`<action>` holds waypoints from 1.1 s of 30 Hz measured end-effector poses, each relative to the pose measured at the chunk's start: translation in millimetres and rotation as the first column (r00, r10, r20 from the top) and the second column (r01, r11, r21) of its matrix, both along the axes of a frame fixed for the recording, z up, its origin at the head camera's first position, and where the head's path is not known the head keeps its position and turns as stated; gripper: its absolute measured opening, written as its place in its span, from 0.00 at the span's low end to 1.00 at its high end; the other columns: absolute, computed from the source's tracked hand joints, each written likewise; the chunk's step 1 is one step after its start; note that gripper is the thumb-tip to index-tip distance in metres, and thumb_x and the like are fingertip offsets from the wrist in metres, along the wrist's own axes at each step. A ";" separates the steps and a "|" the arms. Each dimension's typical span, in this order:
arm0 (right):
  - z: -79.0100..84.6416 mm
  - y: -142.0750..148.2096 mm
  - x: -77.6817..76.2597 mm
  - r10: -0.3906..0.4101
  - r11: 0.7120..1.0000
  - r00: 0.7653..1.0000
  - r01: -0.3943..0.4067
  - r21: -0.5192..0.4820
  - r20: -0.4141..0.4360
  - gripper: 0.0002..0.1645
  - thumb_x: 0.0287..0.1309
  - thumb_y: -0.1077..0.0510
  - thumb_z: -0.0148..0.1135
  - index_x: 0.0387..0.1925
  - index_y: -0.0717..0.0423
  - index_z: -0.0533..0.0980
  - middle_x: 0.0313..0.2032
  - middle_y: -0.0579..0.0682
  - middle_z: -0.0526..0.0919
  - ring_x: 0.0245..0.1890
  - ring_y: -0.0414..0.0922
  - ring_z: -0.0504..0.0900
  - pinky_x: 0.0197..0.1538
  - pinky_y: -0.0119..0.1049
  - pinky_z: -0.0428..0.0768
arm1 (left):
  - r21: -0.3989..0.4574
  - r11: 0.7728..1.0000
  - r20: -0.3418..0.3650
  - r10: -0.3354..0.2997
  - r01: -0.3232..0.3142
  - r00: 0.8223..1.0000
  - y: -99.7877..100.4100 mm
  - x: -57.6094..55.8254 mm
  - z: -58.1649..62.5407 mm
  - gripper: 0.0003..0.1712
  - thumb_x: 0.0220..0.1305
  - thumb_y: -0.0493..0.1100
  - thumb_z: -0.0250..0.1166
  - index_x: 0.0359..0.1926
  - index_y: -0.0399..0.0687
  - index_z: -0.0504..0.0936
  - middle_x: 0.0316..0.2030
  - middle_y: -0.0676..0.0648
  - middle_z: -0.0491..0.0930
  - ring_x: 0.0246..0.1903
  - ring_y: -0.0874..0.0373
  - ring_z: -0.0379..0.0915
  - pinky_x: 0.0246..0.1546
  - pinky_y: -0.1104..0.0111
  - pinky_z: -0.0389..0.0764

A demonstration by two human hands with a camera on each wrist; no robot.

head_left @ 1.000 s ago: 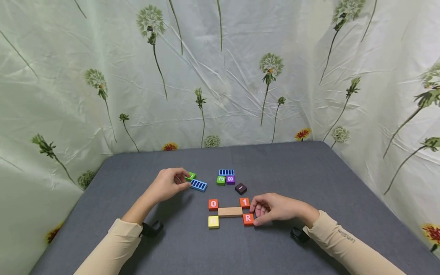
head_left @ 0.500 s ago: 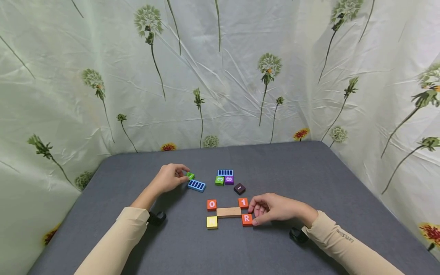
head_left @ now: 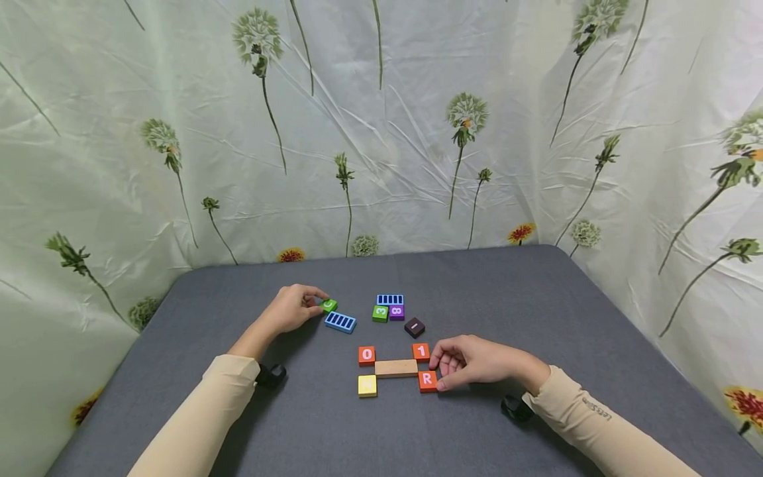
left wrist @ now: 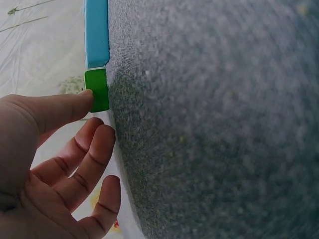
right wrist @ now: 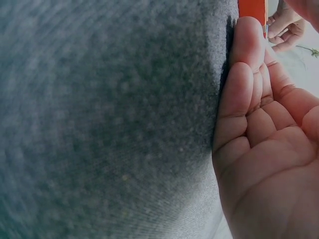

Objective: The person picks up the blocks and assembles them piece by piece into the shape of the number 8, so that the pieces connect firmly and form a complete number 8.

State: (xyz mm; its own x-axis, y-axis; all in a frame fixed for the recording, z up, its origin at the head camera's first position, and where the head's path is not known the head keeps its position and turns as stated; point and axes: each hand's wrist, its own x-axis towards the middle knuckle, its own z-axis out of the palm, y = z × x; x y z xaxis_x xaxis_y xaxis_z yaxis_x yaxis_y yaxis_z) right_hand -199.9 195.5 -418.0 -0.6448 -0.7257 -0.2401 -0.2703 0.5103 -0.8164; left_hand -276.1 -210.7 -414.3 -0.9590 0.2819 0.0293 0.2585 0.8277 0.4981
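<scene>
In the head view my left hand [head_left: 292,309] pinches a green letter block [head_left: 328,305] between thumb and forefinger. A blue slotted block [head_left: 341,322] lies against its near side. The left wrist view shows the thumb on the green block [left wrist: 98,90], the other fingers loosely bent. My right hand [head_left: 477,361] rests on the table with loosely bent fingers, fingertips right at the orange-red "1" block [head_left: 420,352] and thumb at the "R" block [head_left: 428,381]. A plain wooden bar [head_left: 396,368] runs left from those two to the orange-red "0" block [head_left: 366,356] and a yellow block [head_left: 367,386].
Farther back, a second blue slotted block [head_left: 390,299] stands behind a green "3" block [head_left: 380,313] and a purple "8" block [head_left: 396,312]. A dark block [head_left: 414,327] lies turned at an angle nearby. Behind the grey table [head_left: 501,285] hangs a flowered curtain [head_left: 405,132].
My left hand has shifted slightly back and its thumb has moved from the blue slotted block to the green block, which has turned slightly. My right hand has stayed in place.
</scene>
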 end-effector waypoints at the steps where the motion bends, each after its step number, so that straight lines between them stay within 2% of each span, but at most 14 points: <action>1: -0.2 0.1 0.0 -0.001 1.000 1.000 0.001 0.001 -0.001 0.18 0.65 0.53 0.75 0.49 0.58 0.79 0.35 0.44 0.81 0.34 0.37 0.78 0.38 0.27 0.76 | 0.000 1.000 -0.004 0.000 0.000 1.000 -0.3 -0.2 -0.1 0.14 0.72 0.38 0.70 0.57 0.46 0.90 0.33 0.48 0.83 0.30 0.58 0.70 0.32 0.65 0.70; 17: -2.2 1.2 0.5 0.008 1.000 1.000 -0.008 -0.016 -0.014 0.18 0.65 0.52 0.75 0.48 0.58 0.80 0.34 0.42 0.81 0.33 0.35 0.78 0.37 0.26 0.76 | -0.023 1.000 -0.071 -0.004 0.002 0.997 -7.9 -2.3 -1.8 0.12 0.71 0.37 0.71 0.52 0.47 0.92 0.34 0.48 0.85 0.34 0.57 0.77 0.36 0.62 0.76; 26: -3.2 1.3 -0.1 0.006 1.000 1.000 -0.006 -0.025 0.001 0.17 0.65 0.53 0.75 0.49 0.58 0.80 0.34 0.43 0.81 0.33 0.35 0.78 0.37 0.26 0.76 | -0.009 1.000 -0.030 -0.017 0.017 0.999 -6.4 -5.3 -4.8 0.19 0.68 0.46 0.75 0.56 0.43 0.89 0.34 0.48 0.87 0.29 0.59 0.74 0.32 0.66 0.74; 33: -4.0 1.2 -0.4 0.008 0.999 1.000 -0.008 -0.036 0.002 0.18 0.65 0.53 0.75 0.49 0.58 0.80 0.34 0.43 0.81 0.33 0.35 0.78 0.37 0.26 0.76 | -0.010 1.000 -0.026 -0.001 0.001 1.000 -1.6 -5.6 -4.7 0.20 0.68 0.47 0.75 0.55 0.42 0.89 0.34 0.48 0.87 0.30 0.59 0.74 0.32 0.66 0.74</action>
